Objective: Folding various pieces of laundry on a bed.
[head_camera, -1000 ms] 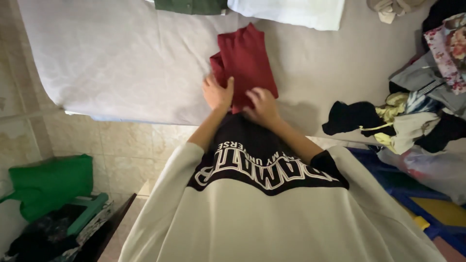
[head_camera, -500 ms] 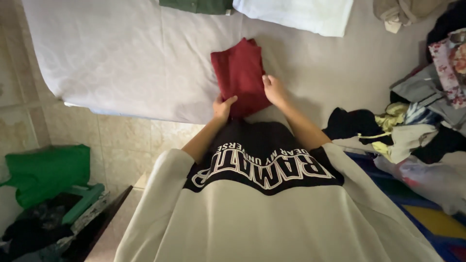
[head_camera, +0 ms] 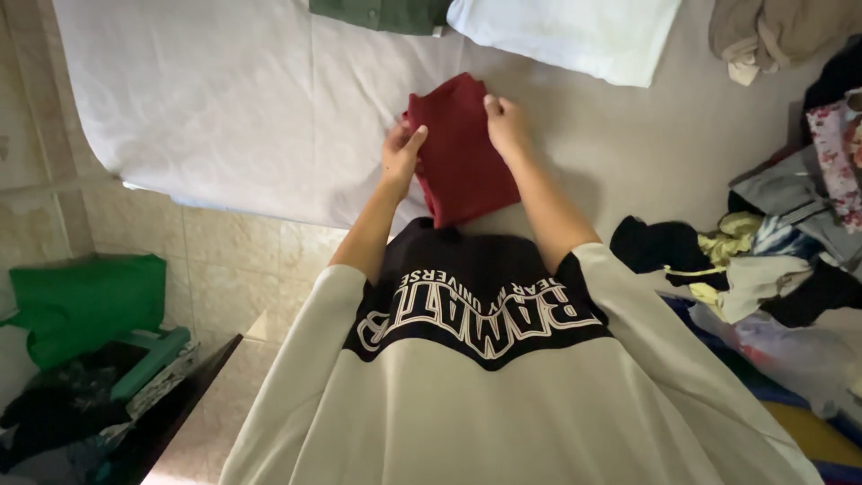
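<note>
A folded dark red garment (head_camera: 462, 157) lies on the pale bed sheet (head_camera: 224, 117) near the bed's front edge. My left hand (head_camera: 400, 153) grips its left edge, thumb on top of the cloth. My right hand (head_camera: 505, 121) holds its upper right corner with the fingers curled onto the fabric. Both forearms reach out from my white and black top (head_camera: 485, 359), which fills the lower half of the view.
A folded white cloth (head_camera: 575, 31) and a folded dark green one (head_camera: 382, 13) lie at the far side of the bed. A heap of mixed clothes (head_camera: 772, 233) covers the right. Left, on the tiled floor, sit a green bag (head_camera: 85, 305) and dark clutter.
Both hands have slid up along the red garment, from its near end to its far part. The left hand went to the left edge, the right to the upper right corner.
</note>
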